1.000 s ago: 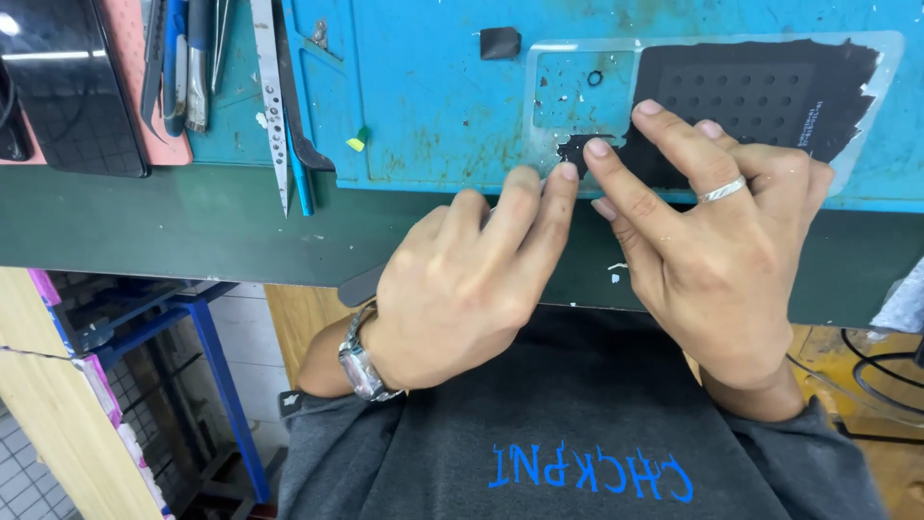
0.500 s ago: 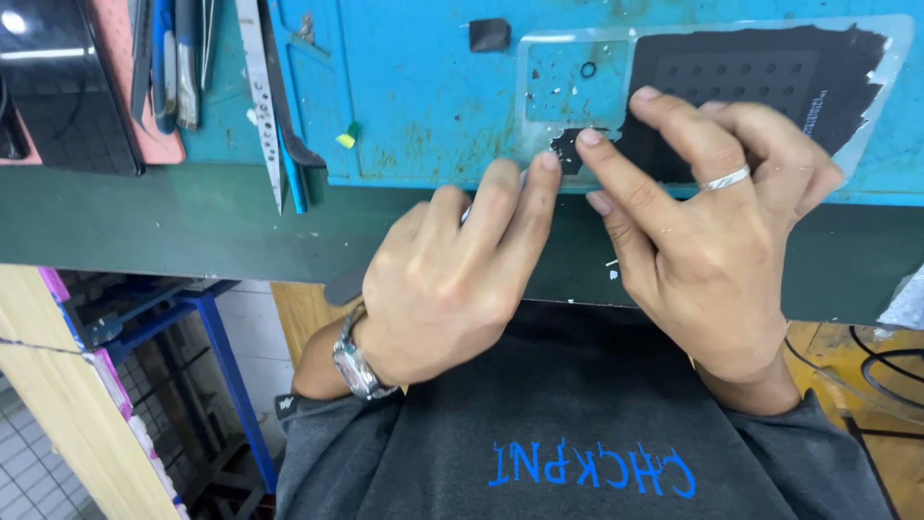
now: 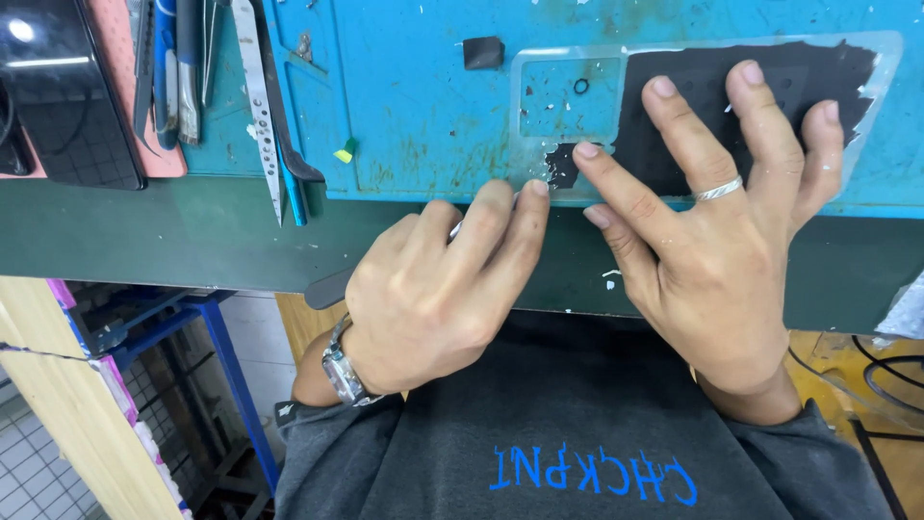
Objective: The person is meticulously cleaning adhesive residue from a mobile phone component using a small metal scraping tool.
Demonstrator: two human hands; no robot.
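A clear plastic panel (image 3: pixel 568 101) lies flat on the blue work mat (image 3: pixel 414 106), and a black film (image 3: pixel 693 87) covers most of it. The film is torn away at the panel's near left corner. My right hand (image 3: pixel 712 250), with a ring on one finger, presses spread fingertips on the film, the index tip at the torn edge. My left hand (image 3: pixel 433 289), with a wristwatch, is curled around a thin grey tool (image 3: pixel 332 287). Its fingertips rest at the panel's near left corner. The tool's tip is hidden under the fingers.
Tweezers (image 3: pixel 258 106) and other slim tools lie at the mat's left edge. A dark phone (image 3: pixel 67 96) rests on a pink pad at far left. A small black square (image 3: pixel 482 52) and a tiny ring (image 3: pixel 580 86) sit near the panel. The green bench edge (image 3: pixel 144 241) runs below.
My right fingers have spread wider and reached further over the black film. My left hand stays at the panel's near corner. The torn patch of film looks slightly larger.
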